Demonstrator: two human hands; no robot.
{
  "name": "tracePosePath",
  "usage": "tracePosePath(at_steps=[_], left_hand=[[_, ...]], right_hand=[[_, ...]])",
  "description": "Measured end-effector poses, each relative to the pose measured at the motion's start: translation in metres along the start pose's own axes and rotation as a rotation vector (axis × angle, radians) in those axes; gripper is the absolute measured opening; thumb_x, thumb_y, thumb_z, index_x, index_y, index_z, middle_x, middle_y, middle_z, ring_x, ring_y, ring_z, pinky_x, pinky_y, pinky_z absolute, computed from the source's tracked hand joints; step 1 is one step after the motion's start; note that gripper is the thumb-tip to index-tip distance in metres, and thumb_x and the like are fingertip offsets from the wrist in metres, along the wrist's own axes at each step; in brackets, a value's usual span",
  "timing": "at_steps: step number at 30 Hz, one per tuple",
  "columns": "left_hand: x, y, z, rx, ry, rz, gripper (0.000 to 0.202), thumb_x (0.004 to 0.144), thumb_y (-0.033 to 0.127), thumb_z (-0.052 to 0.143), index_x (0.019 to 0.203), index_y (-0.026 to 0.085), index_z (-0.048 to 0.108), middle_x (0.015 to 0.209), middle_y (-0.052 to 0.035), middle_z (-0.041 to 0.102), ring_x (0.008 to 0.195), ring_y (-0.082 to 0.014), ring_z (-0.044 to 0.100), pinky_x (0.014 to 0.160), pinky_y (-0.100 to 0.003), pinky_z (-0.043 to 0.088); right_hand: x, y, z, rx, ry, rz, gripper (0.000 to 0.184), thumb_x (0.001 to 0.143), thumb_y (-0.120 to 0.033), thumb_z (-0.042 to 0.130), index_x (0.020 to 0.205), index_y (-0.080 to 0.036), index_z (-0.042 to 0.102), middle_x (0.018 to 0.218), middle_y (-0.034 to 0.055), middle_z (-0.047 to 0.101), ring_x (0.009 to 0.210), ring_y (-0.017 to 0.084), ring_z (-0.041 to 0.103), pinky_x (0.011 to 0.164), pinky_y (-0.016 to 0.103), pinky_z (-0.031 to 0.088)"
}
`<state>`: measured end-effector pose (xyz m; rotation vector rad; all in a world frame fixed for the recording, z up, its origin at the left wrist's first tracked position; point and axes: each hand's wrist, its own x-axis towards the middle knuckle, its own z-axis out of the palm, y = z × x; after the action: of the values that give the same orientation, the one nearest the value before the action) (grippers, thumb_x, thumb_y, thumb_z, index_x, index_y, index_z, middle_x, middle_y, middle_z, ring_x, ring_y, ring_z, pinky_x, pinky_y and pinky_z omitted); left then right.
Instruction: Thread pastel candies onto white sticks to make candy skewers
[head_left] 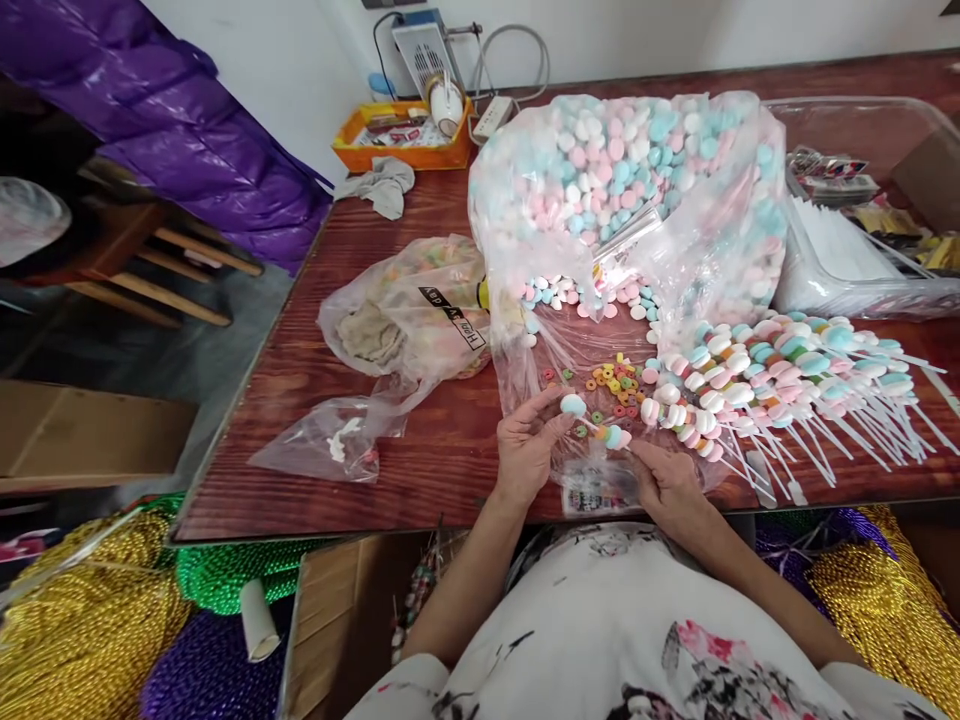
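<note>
From my remote seat, I use the big clear plastic bag (709,245) full of pink, white and pale blue round discs as my landmark on the reddish-brown wooden table (442,455). In front of it, on the wearer's side, both hands are on one thin white stick (590,425).

The left hand (527,455) pinches a pale blue round disc (574,405) at the stick's left end between thumb and fingertips. The right hand (671,488) grasps the opposite end, its thumb and forefinger up against a pink disc; I can't tell whether they press on the disc or on stick hidden behind them. Between the hands, a short row of threaded pieces (613,437), orange, blue and pink, sits toward the right hand.

Just beyond the stick, between it and the bag, I see a scatter of small red, yellow, orange and green rings (621,383). To the bag's front right lies a heap of threaded sticks (795,365), their bare white ends fanned out. Right of the bag stands a clear plastic tub (817,295); left of it lies a smaller translucent bag with a black-and-white label (450,320). Behind that, to the bag's upper left, is an orange plastic tray (409,157).
</note>
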<state>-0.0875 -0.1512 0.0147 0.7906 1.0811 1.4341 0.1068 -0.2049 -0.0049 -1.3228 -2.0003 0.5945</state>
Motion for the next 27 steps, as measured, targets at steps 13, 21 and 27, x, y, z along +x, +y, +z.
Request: tracePosePath(at_steps=[13,21,27], left_hand=[[-0.009,-0.012,-0.011,0.554,0.015,0.578,0.027,0.083,0.02,0.071,0.109,0.024,0.073,0.108,-0.0046,0.076,0.1,-0.0209,0.072,0.095,-0.038,0.058],[-0.013,-0.007,-0.011,0.783,-0.112,0.833,0.034,0.087,0.009,0.061,0.115,0.026,0.069,0.116,-0.0041,0.074,0.107,-0.0192,0.071,0.096,-0.037,0.059],[-0.014,0.001,-0.008,0.781,-0.158,0.93,0.045,0.084,0.002,0.062,0.121,0.027,0.066,0.124,-0.0056,0.07,0.113,-0.0213,0.068,0.097,-0.037,0.059]], right_hand=[[-0.003,-0.014,0.011,0.194,-0.025,0.096,0.023,0.097,-0.017,0.038,0.094,-0.019,0.061,0.068,0.0016,0.058,0.058,0.014,0.049,0.056,0.026,0.037],[0.001,-0.017,0.017,0.288,0.0,0.15,0.024,0.098,-0.02,0.038,0.097,-0.02,0.062,0.068,0.0005,0.056,0.056,0.014,0.046,0.055,0.025,0.038],[0.0,-0.018,0.028,0.444,0.028,0.217,0.025,0.1,-0.025,0.04,0.087,-0.019,0.061,0.057,-0.0039,0.044,0.05,0.011,0.041,0.049,0.023,0.034]])
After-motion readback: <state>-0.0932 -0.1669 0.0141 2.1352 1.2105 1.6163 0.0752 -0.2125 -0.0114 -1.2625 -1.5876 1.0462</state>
